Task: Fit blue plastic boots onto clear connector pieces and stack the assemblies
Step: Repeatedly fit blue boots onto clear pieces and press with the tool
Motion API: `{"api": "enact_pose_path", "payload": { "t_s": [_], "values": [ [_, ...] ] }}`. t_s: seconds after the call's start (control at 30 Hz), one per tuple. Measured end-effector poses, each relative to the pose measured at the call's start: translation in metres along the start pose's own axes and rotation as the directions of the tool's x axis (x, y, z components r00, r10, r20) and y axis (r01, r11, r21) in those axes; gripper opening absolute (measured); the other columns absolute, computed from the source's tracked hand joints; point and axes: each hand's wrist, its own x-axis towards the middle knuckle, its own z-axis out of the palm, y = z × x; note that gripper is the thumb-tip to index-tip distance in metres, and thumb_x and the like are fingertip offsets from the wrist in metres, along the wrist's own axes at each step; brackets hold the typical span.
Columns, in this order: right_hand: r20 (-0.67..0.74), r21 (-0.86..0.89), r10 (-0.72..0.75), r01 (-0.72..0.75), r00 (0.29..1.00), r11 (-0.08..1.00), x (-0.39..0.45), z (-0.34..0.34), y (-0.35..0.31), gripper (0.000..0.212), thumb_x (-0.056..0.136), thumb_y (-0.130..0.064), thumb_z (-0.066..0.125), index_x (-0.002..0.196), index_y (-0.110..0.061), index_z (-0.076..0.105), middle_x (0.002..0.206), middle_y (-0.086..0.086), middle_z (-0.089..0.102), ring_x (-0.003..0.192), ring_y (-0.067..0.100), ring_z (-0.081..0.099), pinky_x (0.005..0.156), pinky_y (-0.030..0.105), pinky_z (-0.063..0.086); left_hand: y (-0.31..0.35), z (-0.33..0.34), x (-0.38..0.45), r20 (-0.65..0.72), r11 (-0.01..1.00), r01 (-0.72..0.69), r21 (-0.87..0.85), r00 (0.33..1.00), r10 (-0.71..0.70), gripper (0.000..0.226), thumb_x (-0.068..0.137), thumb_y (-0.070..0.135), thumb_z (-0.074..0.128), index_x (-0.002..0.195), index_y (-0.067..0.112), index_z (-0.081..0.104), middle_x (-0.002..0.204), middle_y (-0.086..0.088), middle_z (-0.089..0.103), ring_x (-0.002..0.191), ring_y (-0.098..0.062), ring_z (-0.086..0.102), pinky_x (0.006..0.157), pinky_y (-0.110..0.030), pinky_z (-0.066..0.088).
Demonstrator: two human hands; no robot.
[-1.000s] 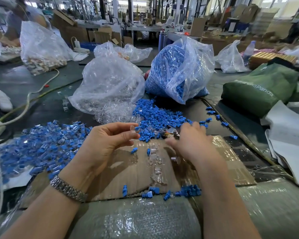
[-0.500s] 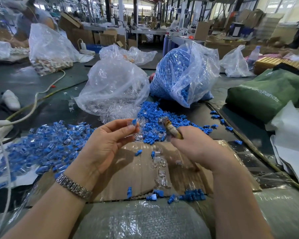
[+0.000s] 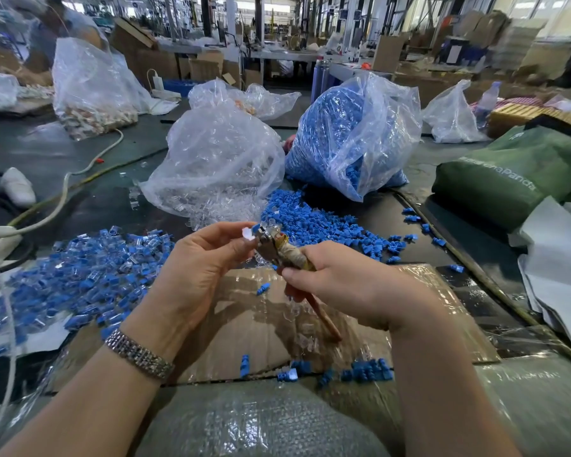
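At a cluttered factory bench, finished assemblies (image 3: 80,278) are piling up on the left as the left hand (image 3: 198,272) is pinching a small clear connector with a blue boot (image 3: 249,233) at its fingertips. The right hand (image 3: 343,285), which was down among the loose parts a second ago, is now lifting a tape-wrapped tool (image 3: 284,252) to the piece, fingers clenched around the handle, apparently pressing the boot home. On the far right, a green bag (image 3: 508,173) is showing lettering ending "Panda".
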Motion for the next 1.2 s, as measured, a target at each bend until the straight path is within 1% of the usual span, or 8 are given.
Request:
{"api": "enact_pose_path", "payload": {
  "t_s": [0.13,0.23,0.43,0.63,0.8,0.93,1.07,1.2],
  "values": [
    [0.012,0.039,0.013,-0.013,1.000,0.999,-0.001,0.003,0.006,0.026,0.106,-0.029,0.053,0.096,-0.008,0.065,0.089,0.005,0.072,0.078,0.018,0.064,0.076,0.037,0.050,0.002,0.003,-0.004,-0.014,0.992,-0.035,0.125,0.999,0.037,0.023,0.068,0.015,0.078,0.091,0.017,0.082,0.101,-0.010,0.078,0.092,-0.017,0.072,0.088,-0.031,0.056],
    [-0.004,0.043,0.004,-0.004,1.000,0.999,0.000,0.004,0.009,0.030,0.105,-0.032,0.053,0.092,-0.008,0.063,0.088,0.006,0.073,0.083,0.026,0.068,0.080,0.042,0.052,0.003,0.002,-0.006,-0.005,0.971,-0.078,0.228,0.997,0.081,0.023,0.072,0.018,0.077,0.095,0.018,0.081,0.101,-0.006,0.079,0.093,-0.014,0.074,0.079,-0.022,0.059],
    [-0.068,0.081,0.001,0.004,0.998,0.997,0.007,0.015,0.010,0.033,0.104,-0.041,0.053,0.080,-0.019,0.051,0.063,-0.004,0.058,0.054,0.012,0.056,0.062,0.036,0.050,-0.001,0.002,-0.004,-0.008,0.952,-0.131,0.276,0.990,0.138,0.024,0.074,0.019,0.077,0.098,0.020,0.081,0.101,-0.005,0.079,0.100,-0.018,0.074,0.090,-0.026,0.058],
    [-0.097,0.045,-0.001,0.005,0.995,0.999,0.009,0.017,0.010,0.036,0.104,-0.044,0.053,0.077,-0.020,0.052,0.065,0.000,0.059,0.057,0.018,0.058,0.065,0.042,0.054,-0.001,-0.001,-0.004,0.017,0.921,-0.185,0.342,0.982,0.190,0.024,0.075,0.022,0.077,0.099,0.024,0.080,0.100,-0.001,0.079,0.099,-0.014,0.074,0.086,-0.018,0.055],
    [-0.021,0.182,0.031,-0.027,0.999,0.983,-0.001,0.003,0.015,0.030,0.102,-0.038,0.057,0.085,-0.014,0.061,0.078,0.003,0.073,0.061,0.008,0.067,0.058,0.020,0.056,0.000,-0.006,-0.002,-0.070,0.910,-0.189,0.369,0.971,0.230,0.017,0.081,0.016,0.078,0.098,0.021,0.078,0.098,-0.002,0.077,0.093,-0.014,0.073,0.085,-0.023,0.058],
    [-0.265,0.041,0.148,-0.143,0.953,0.989,-0.001,-0.014,0.029,0.029,0.099,-0.042,0.062,0.081,-0.019,0.058,0.074,0.000,0.063,0.060,0.013,0.056,0.050,0.029,0.046,0.005,-0.018,-0.002,-0.159,0.634,-0.117,0.765,0.919,0.361,0.013,0.091,0.017,0.073,0.098,0.028,0.071,0.090,0.006,0.069,0.082,-0.006,0.065,0.070,-0.015,0.052],
    [-0.414,-0.189,0.313,-0.417,0.855,0.889,0.011,-0.014,0.052,0.027,0.096,-0.034,0.059,0.080,-0.014,0.051,0.100,0.014,0.057,0.074,0.026,0.057,0.057,0.032,0.035,0.008,-0.022,-0.007,-0.197,0.116,0.162,0.980,0.871,0.450,0.004,0.087,0.019,0.067,0.087,0.023,0.069,0.092,-0.002,0.055,0.094,-0.031,0.058,0.089,-0.047,0.041],
    [-0.381,-0.262,0.419,-0.531,0.824,0.806,0.018,-0.003,0.061,0.025,0.096,-0.035,0.061,0.089,-0.014,0.050,0.117,0.017,0.054,0.099,0.034,0.057,0.084,0.040,0.051,0.010,-0.026,-0.009,-0.209,-0.043,0.250,0.967,0.882,0.422,0.008,0.086,0.017,0.066,0.090,0.021,0.072,0.096,-0.006,0.045,0.105,-0.033,0.047,0.090,-0.047,0.030]
  ]
}}
